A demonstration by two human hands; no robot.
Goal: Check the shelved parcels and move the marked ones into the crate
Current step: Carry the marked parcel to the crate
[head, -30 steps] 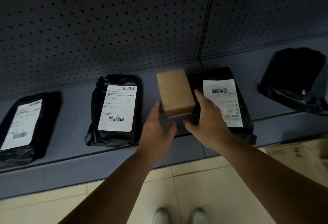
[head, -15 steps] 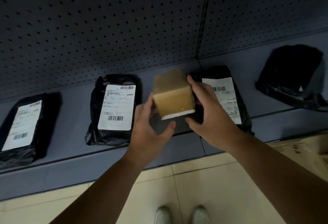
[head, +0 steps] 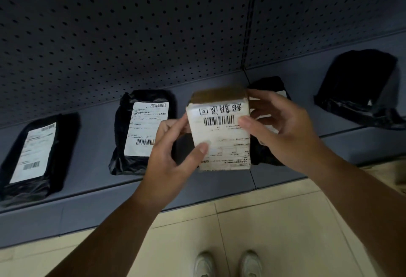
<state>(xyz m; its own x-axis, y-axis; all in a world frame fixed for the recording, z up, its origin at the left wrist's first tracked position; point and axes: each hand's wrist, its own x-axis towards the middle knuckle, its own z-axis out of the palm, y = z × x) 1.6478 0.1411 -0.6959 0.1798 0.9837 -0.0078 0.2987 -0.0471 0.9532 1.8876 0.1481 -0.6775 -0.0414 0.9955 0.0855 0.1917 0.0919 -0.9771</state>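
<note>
Shelf and contents, as we record them:

- One grey-blue shelf [head: 92, 145].
- First black bag [head: 33, 151]: flat, white label up, well left of the left fingers [head: 175, 127].
- Second black bag [head: 140, 131]: labelled, just left of those fingers.
- Third black bag [head: 269, 83]: mostly hidden behind the right fingers [head: 270, 101].
- Fourth black bag [head: 362, 85]: crumpled, well right of them.

Small brown cardboard box [head: 219, 131]: a second ago it showed a plain brown face; now it is tipped up, with its white shipping label [head: 228, 147] toward the camera.
Label: barcode and black handwritten characters [head: 220, 110] have come into view.
Left hand [head: 173, 151]: thumb moved onto the label's lower left.
Right hand [head: 279, 127]: thumb now at the label's right edge.
Black plastic parcel [head: 268, 83] behind: its own label is now mostly hidden.
</note>
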